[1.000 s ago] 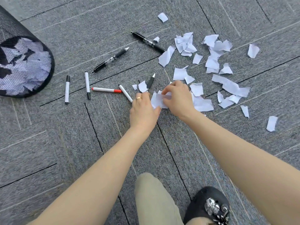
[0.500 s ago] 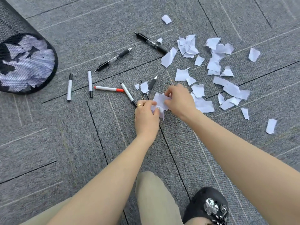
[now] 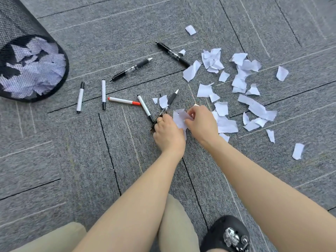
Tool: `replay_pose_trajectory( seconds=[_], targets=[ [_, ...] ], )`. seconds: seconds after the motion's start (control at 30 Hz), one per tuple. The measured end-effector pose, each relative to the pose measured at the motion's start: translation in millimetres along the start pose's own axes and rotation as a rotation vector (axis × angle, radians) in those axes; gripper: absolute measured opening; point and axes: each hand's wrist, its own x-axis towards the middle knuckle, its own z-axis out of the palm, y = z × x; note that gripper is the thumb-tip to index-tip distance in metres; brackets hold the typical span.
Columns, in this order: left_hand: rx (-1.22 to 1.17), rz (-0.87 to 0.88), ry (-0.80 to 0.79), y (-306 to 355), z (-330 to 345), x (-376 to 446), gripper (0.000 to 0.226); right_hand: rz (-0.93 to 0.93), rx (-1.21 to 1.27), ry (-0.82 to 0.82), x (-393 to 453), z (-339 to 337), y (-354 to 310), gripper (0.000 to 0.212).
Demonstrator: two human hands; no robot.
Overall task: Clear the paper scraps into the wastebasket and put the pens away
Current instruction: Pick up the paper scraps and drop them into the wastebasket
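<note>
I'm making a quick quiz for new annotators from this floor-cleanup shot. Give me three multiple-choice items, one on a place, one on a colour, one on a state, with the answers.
1. Where does the wastebasket sit in the head view?
A. upper left
B. lower right
C. top centre

2. What colour are the ends of the odd marker among the white ones?
A. green
B. red
C. blue

3. What are the left hand and right hand doing?
A. both resting flat on the carpet
B. each gripping a pen
C. together holding a bunch of paper scraps

Answers:
1. A, since the black mesh basket, with paper already in it, fills the upper left corner.
2. B, since that marker has red at both ends while its neighbours have black.
3. C, since the fingers of both hands curl round white scraps between them.
</note>
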Motion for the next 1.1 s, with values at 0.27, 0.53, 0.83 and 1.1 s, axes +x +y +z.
replay_pose_trajectory(
  seconds=[0.27, 0.53, 0.83, 1.1],
  targets=[
    [-0.084, 0.022, 0.02, -0.4, 4.8, -4.7, 0.02, -0.03, 0.127, 0.059, -16.1, 7.3, 3.8, 0.009],
    [-0.275, 0.055, -0.08, -11.2, -6.9, 3.7, 0.008, 0.067, 0.19, 0.063, -23.3, -5.1, 18.8, 0.028],
    [-0.338, 0.139, -0.078, -7.4, -75.9, 66.7, 0.008, -0.017, 0.115, 0.051, 15.5, -22.8, 8.0, 0.015],
    [0.076, 0.349, -0.171, 4.7, -57.0, 80.0, 0.017, -0.205, -0.166, -0.006, 22.4, -20.1, 11.3, 0.011]
  ],
)
